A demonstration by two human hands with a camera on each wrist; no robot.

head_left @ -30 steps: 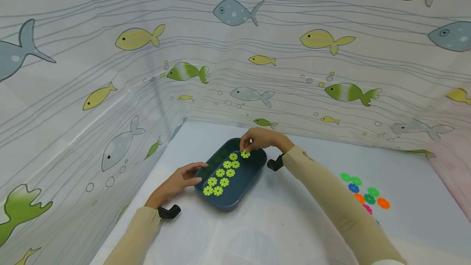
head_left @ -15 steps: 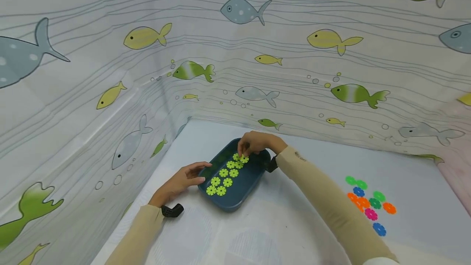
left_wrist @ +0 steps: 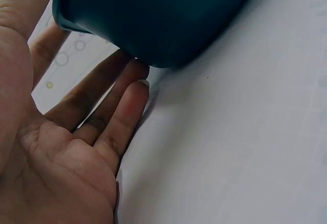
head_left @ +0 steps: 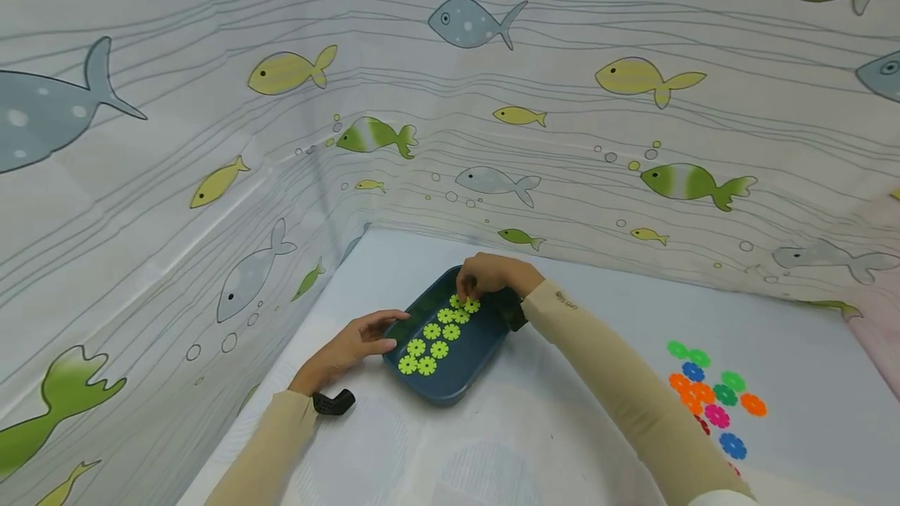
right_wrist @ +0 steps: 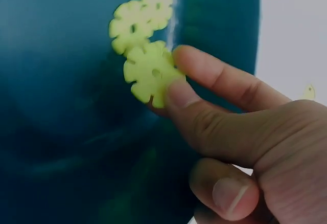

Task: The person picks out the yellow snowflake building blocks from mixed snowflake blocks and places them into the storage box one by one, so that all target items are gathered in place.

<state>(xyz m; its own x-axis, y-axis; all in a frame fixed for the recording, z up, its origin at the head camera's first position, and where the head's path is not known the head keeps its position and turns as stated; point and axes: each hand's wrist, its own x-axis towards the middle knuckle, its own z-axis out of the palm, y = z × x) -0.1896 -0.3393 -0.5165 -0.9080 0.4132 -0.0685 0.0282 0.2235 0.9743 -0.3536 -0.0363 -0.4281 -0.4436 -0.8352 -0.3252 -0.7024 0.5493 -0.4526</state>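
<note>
A dark teal tray (head_left: 467, 365) stands on the white table. Inside it, yellow-green notched plastic discs (head_left: 432, 331) lie in two rough rows running lengthwise. My right hand (head_left: 491, 273) reaches over the far end and pinches one flower-shaped disc (right_wrist: 145, 78) between thumb and finger. In the right wrist view this disc overlaps the one beside it, low over the tray's floor. My left hand (head_left: 351, 342) is at the tray's left side, thumb and forefinger at the rim. In the left wrist view its other fingers (left_wrist: 130, 109) extend loosely against the lower outer wall.
Loose discs in orange (head_left: 753, 404), blue (head_left: 733, 445), green (head_left: 725, 394) and pink (head_left: 717, 415) lie on the table (head_left: 583, 451) to the right, past my right forearm. A fish-patterned curtain (head_left: 548, 162) rises behind and to the left.
My right hand has brought its disc a little left and down, against the far end of the rows. The left hand has stayed at the tray's side. The head view has shifted slightly.
</note>
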